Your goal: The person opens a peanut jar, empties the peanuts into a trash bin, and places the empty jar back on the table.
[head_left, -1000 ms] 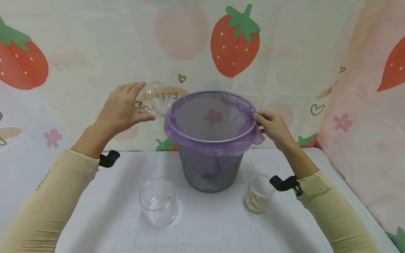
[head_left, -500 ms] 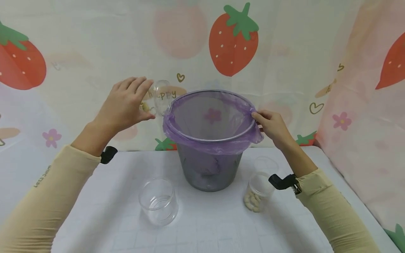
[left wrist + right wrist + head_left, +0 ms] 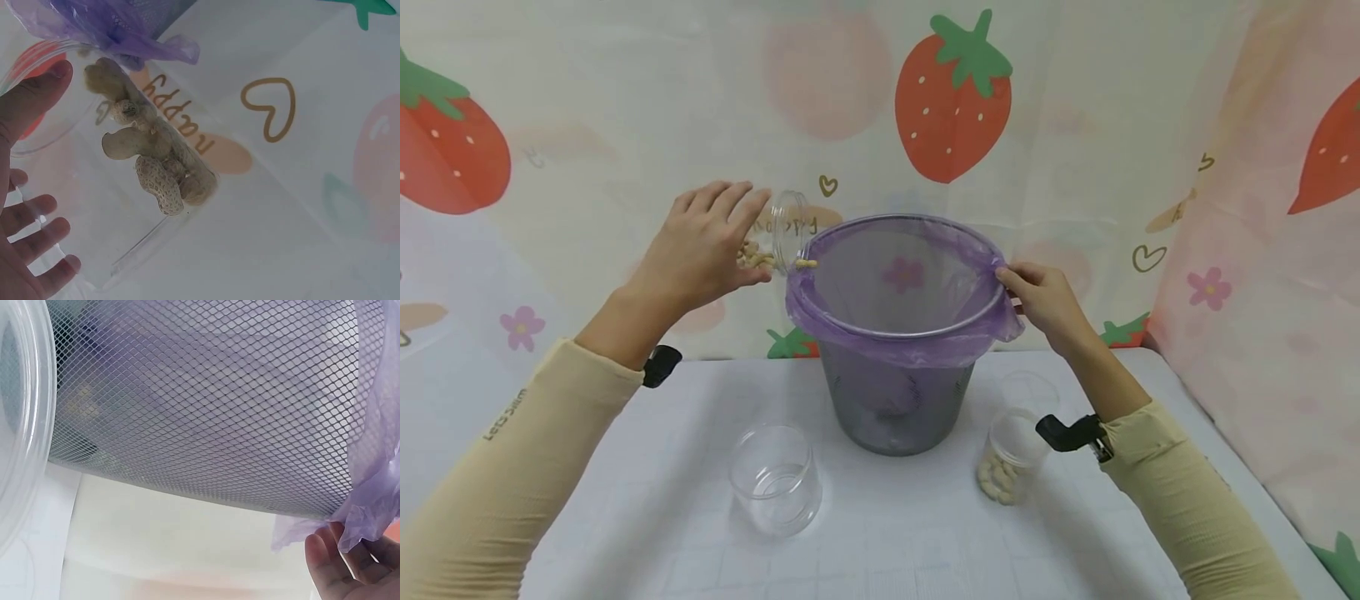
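Hovering by bin rim [image 3: 904, 336], left grip [image 3: 696, 242] holds tipped jar [image 3: 784, 233] (right grip [image 3: 1042, 300] pinches bag [image 3: 910, 353]).

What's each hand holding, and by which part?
Left hand: a tipped clear jar with peanuts, gripped around its side. Right hand: the purple bag, pinched where it folds over the rim of the mesh bin.

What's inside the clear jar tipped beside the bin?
Peanuts in shells, heaped along the lower side of the jar, one at its mouth. They overlap, so any underneath are hidden.
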